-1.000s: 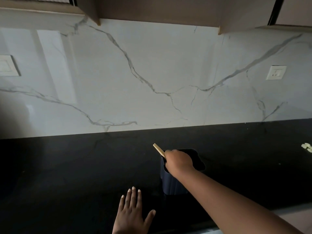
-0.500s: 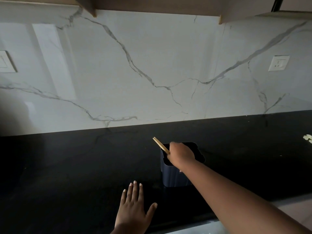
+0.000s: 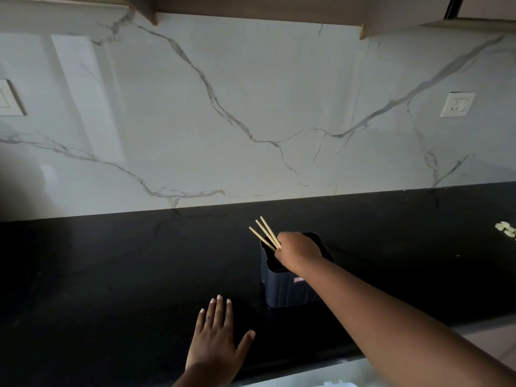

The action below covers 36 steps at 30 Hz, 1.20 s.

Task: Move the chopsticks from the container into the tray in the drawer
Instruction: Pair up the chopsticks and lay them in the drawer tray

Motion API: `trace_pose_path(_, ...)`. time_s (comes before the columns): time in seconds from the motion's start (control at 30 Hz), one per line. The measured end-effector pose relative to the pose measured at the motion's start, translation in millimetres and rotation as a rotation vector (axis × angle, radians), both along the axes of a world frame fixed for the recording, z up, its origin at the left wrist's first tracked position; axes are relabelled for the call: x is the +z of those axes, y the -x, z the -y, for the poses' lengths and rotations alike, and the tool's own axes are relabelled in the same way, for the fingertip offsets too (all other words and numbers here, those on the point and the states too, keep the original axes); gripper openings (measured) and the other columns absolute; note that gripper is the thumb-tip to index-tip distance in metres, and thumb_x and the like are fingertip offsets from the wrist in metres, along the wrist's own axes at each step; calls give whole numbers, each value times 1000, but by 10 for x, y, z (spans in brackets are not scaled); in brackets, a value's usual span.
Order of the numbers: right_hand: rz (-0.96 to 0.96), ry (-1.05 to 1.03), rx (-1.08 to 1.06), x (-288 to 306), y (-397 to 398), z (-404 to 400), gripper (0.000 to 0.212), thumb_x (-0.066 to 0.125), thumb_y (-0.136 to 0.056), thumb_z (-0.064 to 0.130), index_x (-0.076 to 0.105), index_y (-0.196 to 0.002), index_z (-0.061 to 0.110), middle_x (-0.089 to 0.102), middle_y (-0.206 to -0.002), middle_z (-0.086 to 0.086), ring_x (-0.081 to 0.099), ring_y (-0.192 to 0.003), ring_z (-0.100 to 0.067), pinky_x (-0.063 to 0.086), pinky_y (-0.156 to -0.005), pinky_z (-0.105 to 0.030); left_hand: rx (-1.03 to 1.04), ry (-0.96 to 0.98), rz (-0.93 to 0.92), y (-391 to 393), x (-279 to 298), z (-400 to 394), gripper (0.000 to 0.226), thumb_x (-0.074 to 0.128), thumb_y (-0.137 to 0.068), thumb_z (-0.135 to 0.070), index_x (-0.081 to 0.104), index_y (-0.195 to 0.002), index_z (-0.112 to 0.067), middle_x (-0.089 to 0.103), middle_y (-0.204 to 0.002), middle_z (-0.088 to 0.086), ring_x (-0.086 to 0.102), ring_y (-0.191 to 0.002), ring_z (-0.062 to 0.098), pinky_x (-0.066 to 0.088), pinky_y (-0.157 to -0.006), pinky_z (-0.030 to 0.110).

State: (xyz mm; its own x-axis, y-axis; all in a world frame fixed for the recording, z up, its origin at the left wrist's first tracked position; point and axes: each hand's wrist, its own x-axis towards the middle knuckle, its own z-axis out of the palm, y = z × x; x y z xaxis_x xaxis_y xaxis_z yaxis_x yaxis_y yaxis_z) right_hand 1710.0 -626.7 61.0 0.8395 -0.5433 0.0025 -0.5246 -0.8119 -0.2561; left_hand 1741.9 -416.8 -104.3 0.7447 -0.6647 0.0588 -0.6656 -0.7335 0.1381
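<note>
A dark blue square container [image 3: 282,286] stands on the black countertop [image 3: 111,261]. My right hand [image 3: 297,248] is over its mouth, closed around three pale wooden chopsticks [image 3: 265,234] whose ends fan out up and to the left. Their lower parts are hidden by my hand and the container. My left hand [image 3: 216,346] lies flat on the counter, fingers spread, to the left of and nearer than the container. A pale strip at the bottom edge [image 3: 321,379] may be the drawer; the tray is not clearly visible.
A white marble backsplash [image 3: 251,107] rises behind the counter, with a socket [image 3: 457,104] at right and a switch plate [image 3: 8,97] at left. Wooden cabinets [image 3: 251,7] hang overhead. A small pale object [image 3: 506,229] lies at the counter's far right.
My right hand has lifted slightly and the chopsticks stick out further, now showing three separate ends fanned apart. My left hand stays flat on the counter.
</note>
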Motion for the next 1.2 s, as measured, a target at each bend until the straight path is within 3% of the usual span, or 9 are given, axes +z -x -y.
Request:
trace_pose_path(0.27,289,-221,93,537,164,206,13,59,-93,23,65,-88,13,63,-78,1,57,-66,-15,37,-53,-25,-8,6,-5,37,62,-18,99,3,-78,-78,-5,-152,-14,-14,-160,8,-26,-139,17,-35,-99,26)
trace_pose_path(0.43,576,-513,149,1164,480,186,8,60,-93,17,66,-96,21,70,-93,1,69,-82,-14,59,-75,-29,5,-5,-46,45,75,-25,95,5,-83,-76,-8,-151,-12,-17,-159,7,-24,-143,18,-16,-116,35)
trace_pose_path(0.53,678,-734,253,1399,774,81,12,64,-90,11,70,-93,20,76,-89,-2,73,-80,-13,61,-69,-25,1,-33,-42,48,79,-30,93,5,-84,-75,-9,-151,-12,-17,-160,7,-25,-143,18,-16,-116,35)
trace_pose_path(0.7,433,-726,461,1050,1186,-171,13,72,-83,11,74,-87,24,77,-83,6,73,-76,-6,59,-67,-23,12,-66,-18,66,75,-30,93,6,-84,-74,-4,-153,-13,-11,-161,8,-19,-146,18,-13,-117,34)
trace_pose_path(0.8,149,-392,625,432,1366,-323,12,72,-81,30,73,-92,26,76,-82,6,68,-71,-2,53,-66,-19,8,-86,6,53,62,-24,88,18,-89,-71,5,-154,-12,-1,-163,10,-8,-149,21,-7,-119,36)
trace_pose_path(0.87,-40,-208,693,-83,1491,-408,21,63,-85,39,68,-99,24,73,-86,1,67,-76,-13,53,-66,-29,5,-92,-1,42,58,-22,88,20,-89,-70,5,-154,-13,-1,-163,10,-7,-149,20,-6,-120,36)
trace_pose_path(1.0,-333,73,736,-1042,1809,-581,21,49,-89,13,58,-107,17,65,-99,-8,66,-90,-33,49,-66,-38,1,-97,-57,43,79,-43,97,2,-80,-80,-5,-153,-17,-14,-160,4,-19,-145,15,-11,-118,33)
trace_pose_path(1.13,-385,187,686,-1479,1926,-570,35,79,-37,11,64,-69,15,59,-56,0,60,-45,-19,22,-42,-22,13,-95,-54,61,110,-41,96,2,-80,-80,-4,-153,-18,-12,-161,3,-17,-146,14,-11,-118,32)
trace_pose_path(1.2,-438,100,655,-1622,1889,-540,29,68,-59,1,62,-87,8,64,-76,-8,65,-66,-28,29,-50,-28,19,-98,-58,67,127,-37,96,3,-80,-79,-2,-154,-17,-10,-162,4,-16,-147,14,-9,-119,33)
